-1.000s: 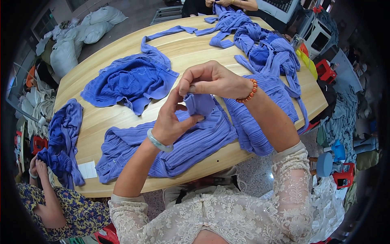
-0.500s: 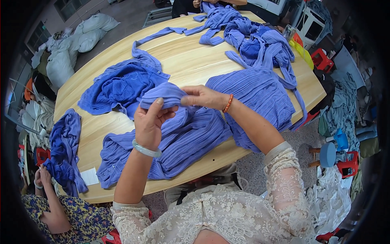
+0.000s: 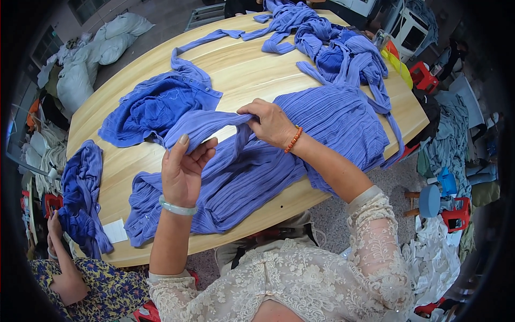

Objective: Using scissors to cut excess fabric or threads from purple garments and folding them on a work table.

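Head view: one oval worktop (image 3: 236,70) of pale wood-grain laminate. Left hand (image 3: 182,172), jade-green bangle at the wrist, fingers curled upward and pinching one end of a ribbed blue fabric strip (image 3: 206,124). Right hand (image 3: 273,124), orange bead bracelet at the wrist, closed over the strip's other end; the strip is drawn taut between both hands, above the worktop. Beneath the hands: a pleated blue garment (image 3: 241,177), fine crinkled texture, spread flat. Beyond the left hand: a smooth blue shirt (image 3: 155,110), bunched. Beyond the right hand: a tangled heap of blue ties (image 3: 338,45). Left of the left hand: a crumpled blue bundle (image 3: 80,193) at the worktop edge.
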The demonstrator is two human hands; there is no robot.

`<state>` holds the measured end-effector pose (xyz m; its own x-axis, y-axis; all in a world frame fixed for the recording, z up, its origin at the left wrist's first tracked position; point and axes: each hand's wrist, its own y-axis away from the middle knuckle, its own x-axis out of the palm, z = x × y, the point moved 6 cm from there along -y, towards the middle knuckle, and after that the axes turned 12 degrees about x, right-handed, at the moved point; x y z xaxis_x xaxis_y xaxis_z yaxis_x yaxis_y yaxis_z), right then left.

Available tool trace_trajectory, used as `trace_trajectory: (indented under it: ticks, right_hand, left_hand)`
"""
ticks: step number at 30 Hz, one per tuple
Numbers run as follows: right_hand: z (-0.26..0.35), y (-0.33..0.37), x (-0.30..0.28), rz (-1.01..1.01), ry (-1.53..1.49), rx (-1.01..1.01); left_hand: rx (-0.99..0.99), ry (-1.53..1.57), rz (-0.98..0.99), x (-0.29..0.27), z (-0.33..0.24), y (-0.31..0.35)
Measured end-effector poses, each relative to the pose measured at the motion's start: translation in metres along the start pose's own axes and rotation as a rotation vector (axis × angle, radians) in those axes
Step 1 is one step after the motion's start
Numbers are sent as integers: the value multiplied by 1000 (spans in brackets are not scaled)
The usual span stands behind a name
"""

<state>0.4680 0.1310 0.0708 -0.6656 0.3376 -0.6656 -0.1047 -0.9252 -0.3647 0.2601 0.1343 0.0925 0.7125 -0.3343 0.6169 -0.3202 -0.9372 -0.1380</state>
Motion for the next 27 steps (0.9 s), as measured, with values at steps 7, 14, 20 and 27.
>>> trace_trajectory:
  ticks: [7,14,20,27]
  right_hand:
    - [-1,18,-8,-64,463,-98]
    - [-24,41,23,213,729,-105]
    - [1,58,19,207,615,-75]
    - [34,76,45,195,370,-73]
  left_hand:
    - [-322,-297,-25,-57,40,41]
    - [-470,-682,77,-89,67,59]
    - [-59,-918,37,-99,35,67]
    - [482,-1600,-128,-121,-49,101]
